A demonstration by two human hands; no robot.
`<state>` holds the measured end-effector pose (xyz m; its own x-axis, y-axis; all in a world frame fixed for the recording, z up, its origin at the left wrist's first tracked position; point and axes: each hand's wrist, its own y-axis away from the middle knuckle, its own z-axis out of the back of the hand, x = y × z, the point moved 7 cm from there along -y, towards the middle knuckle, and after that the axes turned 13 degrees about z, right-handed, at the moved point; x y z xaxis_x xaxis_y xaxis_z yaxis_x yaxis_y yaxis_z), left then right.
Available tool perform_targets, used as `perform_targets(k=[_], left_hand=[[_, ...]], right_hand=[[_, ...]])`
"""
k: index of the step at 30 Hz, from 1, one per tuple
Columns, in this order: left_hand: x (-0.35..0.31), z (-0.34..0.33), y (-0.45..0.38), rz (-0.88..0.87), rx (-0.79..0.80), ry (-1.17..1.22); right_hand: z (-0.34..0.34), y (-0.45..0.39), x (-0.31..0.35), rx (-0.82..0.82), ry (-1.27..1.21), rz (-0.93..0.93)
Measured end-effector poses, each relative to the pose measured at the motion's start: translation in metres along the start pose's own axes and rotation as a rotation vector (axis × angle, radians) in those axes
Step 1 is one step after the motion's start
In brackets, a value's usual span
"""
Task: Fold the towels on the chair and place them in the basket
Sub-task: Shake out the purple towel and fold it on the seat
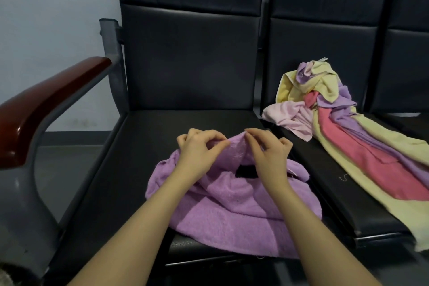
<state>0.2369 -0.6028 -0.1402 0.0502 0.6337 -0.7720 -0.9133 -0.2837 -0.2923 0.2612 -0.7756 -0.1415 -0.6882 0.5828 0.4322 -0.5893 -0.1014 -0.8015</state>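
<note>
Pinching the purple towel's [232, 206] raised edge (between fingertips): left hand [199, 153], right hand [270, 154].

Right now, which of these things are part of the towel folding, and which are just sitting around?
Part of the job:
- purple towel, pinched at its far edge by the left hand and right hand
- pile of unfolded towels on the next seat
- black chair seat

Just there:
- wooden armrest
- grey wall

No basket is in view.

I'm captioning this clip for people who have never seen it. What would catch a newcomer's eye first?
Both hands, the left hand and right hand, pinch a raised edge of a purple towel on the near black seat. To the right, a bright pile of towels spills across the next seat.
</note>
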Motion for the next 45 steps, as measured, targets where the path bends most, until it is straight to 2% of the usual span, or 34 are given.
perform_targets(k=[5, 7, 12, 16, 22, 27, 33, 38, 42, 45], left_hand=[[-0.008, 0.001, 0.001, -0.012, -0.010, 0.091], [-0.010, 0.003, 0.002, -0.015, -0.028, 0.154], [0.000, 0.008, 0.001, 0.055, 0.022, 0.214], [0.038, 0.035, 0.003, 0.117, -0.096, -0.222], [0.090, 0.050, 0.015, 0.231, -0.017, -0.453], [0.107, 0.044, 0.019, 0.300, 0.057, -0.499], [0.111, 0.045, 0.024, 0.340, 0.086, -0.530], [0.097, 0.053, 0.031, 0.315, 0.016, -0.291], [0.068, 0.075, 0.032, 0.266, -0.071, 0.011], [0.044, 0.089, 0.034, 0.288, -0.068, 0.227]], right_hand=[[-0.006, 0.003, 0.007, 0.028, -0.454, -0.214], [-0.005, 0.004, 0.014, 0.019, -0.530, -0.249], [0.010, 0.005, 0.016, -0.024, -0.489, -0.227], [0.007, 0.013, 0.013, 0.097, -0.354, -0.159], [-0.008, 0.022, 0.026, 0.306, -0.396, -0.137], [-0.010, 0.025, 0.034, 0.307, -0.366, -0.111], [-0.003, 0.028, 0.034, 0.246, -0.390, -0.189], [-0.005, 0.036, 0.034, 0.266, -0.414, -0.229], [0.004, 0.035, 0.046, 0.198, -0.456, -0.229], [0.016, 0.025, 0.055, 0.116, -0.511, -0.240]])
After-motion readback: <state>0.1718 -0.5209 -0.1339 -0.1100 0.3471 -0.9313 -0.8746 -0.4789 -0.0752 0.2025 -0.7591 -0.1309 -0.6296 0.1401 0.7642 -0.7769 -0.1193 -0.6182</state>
